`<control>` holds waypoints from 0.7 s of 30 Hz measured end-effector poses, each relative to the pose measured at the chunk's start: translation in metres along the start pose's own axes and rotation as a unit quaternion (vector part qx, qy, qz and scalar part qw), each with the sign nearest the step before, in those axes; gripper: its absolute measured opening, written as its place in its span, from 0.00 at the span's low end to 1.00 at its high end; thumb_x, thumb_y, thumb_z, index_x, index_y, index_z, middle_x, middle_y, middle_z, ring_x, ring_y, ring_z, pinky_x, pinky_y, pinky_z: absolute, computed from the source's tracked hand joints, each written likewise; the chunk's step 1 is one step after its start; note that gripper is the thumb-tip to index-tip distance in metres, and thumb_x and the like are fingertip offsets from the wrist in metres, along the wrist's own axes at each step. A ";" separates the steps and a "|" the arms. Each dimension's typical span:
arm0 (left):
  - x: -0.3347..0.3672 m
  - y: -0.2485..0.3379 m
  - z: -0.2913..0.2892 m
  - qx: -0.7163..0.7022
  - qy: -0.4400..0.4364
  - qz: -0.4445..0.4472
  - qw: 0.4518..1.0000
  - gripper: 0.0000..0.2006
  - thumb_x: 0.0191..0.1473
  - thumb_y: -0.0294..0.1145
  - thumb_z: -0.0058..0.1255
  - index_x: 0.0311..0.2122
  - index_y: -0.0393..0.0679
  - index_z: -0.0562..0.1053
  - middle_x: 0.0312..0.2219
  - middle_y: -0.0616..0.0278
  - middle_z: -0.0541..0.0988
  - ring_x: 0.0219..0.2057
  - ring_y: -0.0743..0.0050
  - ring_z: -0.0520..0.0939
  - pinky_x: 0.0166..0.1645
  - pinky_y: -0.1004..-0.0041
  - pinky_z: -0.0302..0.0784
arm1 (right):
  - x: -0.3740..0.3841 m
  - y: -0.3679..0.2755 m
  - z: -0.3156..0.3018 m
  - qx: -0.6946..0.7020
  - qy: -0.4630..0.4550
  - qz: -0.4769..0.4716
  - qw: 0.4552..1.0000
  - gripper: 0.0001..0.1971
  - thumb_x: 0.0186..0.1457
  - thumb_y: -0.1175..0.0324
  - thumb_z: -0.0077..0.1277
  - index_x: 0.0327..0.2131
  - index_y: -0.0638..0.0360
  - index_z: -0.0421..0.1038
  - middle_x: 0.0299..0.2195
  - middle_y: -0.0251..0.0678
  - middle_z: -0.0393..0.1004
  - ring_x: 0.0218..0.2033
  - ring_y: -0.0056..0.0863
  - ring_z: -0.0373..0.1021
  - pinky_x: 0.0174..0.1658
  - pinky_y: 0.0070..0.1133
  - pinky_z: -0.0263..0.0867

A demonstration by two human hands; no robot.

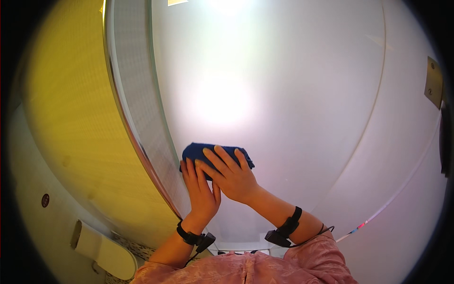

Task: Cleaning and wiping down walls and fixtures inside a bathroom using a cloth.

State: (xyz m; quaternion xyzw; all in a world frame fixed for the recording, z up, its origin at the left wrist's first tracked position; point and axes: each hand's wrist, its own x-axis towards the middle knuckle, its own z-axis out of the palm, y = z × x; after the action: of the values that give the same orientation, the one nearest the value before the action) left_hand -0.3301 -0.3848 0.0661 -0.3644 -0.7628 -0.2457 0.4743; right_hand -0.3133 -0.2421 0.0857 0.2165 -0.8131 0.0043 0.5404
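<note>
A folded dark blue cloth (194,151) lies against a smooth white, glossy panel (302,113) in front of me. My right hand (232,177) rests on its middle and right side, fingers spread and pressing it to the panel. On the lower left of the cloth is my left hand (201,191), its straight fingers laid over the edge and its thumb pointing up beside the right palm. The hands touch or overlap where they meet. Black straps with small dark boxes and thin cables circle my left wrist and right forearm.
Along the left runs a curved metal trim (124,106) beside a yellowish ribbed panel (75,118). A white toilet (111,253) stands at the lower left. On the right are a metal plate with screws (433,83) and a dark upright object (445,142). A bright light reflects off the white panel.
</note>
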 end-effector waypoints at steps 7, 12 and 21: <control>0.054 0.005 -0.054 0.039 0.051 0.013 0.998 0.30 0.64 0.30 0.42 0.66 0.26 0.49 0.66 0.29 0.47 0.66 0.21 0.48 0.67 0.40 0.46 | 0.073 -0.011 -0.043 0.033 0.085 0.003 0.996 0.23 0.57 0.65 0.47 0.56 0.47 0.70 0.64 0.36 0.62 0.67 0.35 0.55 0.67 0.41 0.41; 0.075 0.010 -0.066 0.024 0.054 -0.001 0.998 0.30 0.63 0.27 0.41 0.66 0.27 0.48 0.66 0.31 0.46 0.66 0.23 0.48 0.68 0.42 0.44 | 0.095 -0.014 -0.050 0.023 0.149 0.029 0.988 0.22 0.57 0.64 0.47 0.56 0.46 0.70 0.63 0.35 0.63 0.65 0.35 0.57 0.65 0.41 0.43; -0.101 0.012 -0.017 0.012 -0.064 -0.076 0.995 0.35 0.60 0.28 0.46 0.65 0.25 0.45 0.65 0.24 0.43 0.64 0.12 0.46 0.65 0.32 0.43 | -0.066 -0.052 -0.001 0.015 -0.031 -0.045 0.998 0.24 0.60 0.63 0.41 0.61 0.46 0.66 0.65 0.29 0.60 0.68 0.28 0.52 0.69 0.38 0.32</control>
State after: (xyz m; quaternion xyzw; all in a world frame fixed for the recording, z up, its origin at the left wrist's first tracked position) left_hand -0.2829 -0.4227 -0.0178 -0.3142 -0.8201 -0.2482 0.4088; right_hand -0.2722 -0.2664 0.0160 0.2610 -0.8187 -0.0143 0.5114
